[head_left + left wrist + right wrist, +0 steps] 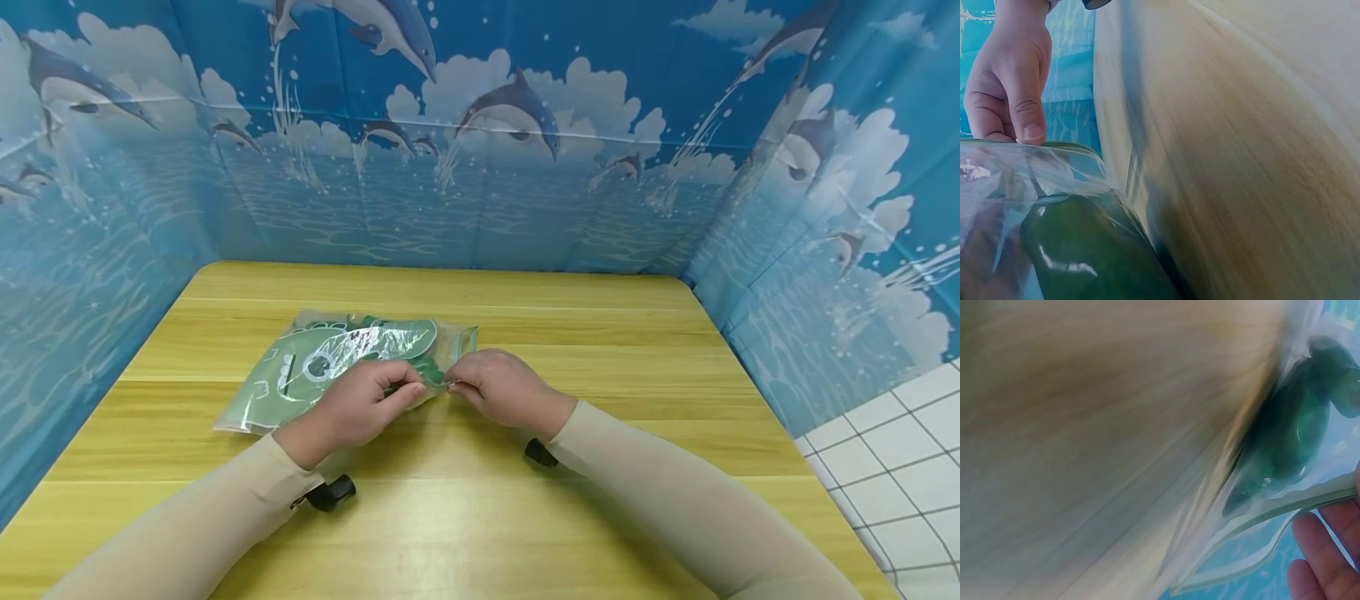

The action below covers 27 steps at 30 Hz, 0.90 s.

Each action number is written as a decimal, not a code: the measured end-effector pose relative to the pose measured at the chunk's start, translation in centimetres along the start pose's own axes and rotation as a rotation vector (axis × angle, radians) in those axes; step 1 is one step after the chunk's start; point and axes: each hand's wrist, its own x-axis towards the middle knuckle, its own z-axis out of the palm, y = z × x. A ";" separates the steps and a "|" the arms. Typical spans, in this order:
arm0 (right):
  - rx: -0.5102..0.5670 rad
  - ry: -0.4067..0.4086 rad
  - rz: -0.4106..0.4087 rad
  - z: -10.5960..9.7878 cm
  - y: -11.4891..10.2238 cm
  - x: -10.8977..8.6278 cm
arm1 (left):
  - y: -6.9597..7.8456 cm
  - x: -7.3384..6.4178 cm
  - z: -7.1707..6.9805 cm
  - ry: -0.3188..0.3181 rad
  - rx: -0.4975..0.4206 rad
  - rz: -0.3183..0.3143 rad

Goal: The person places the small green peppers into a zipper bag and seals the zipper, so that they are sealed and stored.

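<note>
A clear zip bag (pixel 258 408) lies on the table, its zip edge to the right. Inside are a light green flat piece (pixel 300 358) with a printed eye and darker green glossy shapes (pixel 1091 250), also visible through the plastic in the right wrist view. My left hand (pixel 360 404) pinches the bag's near side between thumb and index finger, close to the opening. With thumb and fingertips my right hand (pixel 506 387) grips the near corner of the zip edge. The zip strip (pixel 1235 572) curves apart from the other side of the mouth in the right wrist view.
The wood-grain table (pixel 465 533) stretches around the bag. A dolphin-print curtain (pixel 480 208) closes off the back and sides. Black wrist devices (pixel 330 493) sit below both cuffs. White tiles (pixel 900 450) show at the right.
</note>
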 end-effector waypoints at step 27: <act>0.097 -0.051 0.142 0.2 1.0 -0.1 | 0.3 -0.1 -0.5 0.007 -0.037 0.028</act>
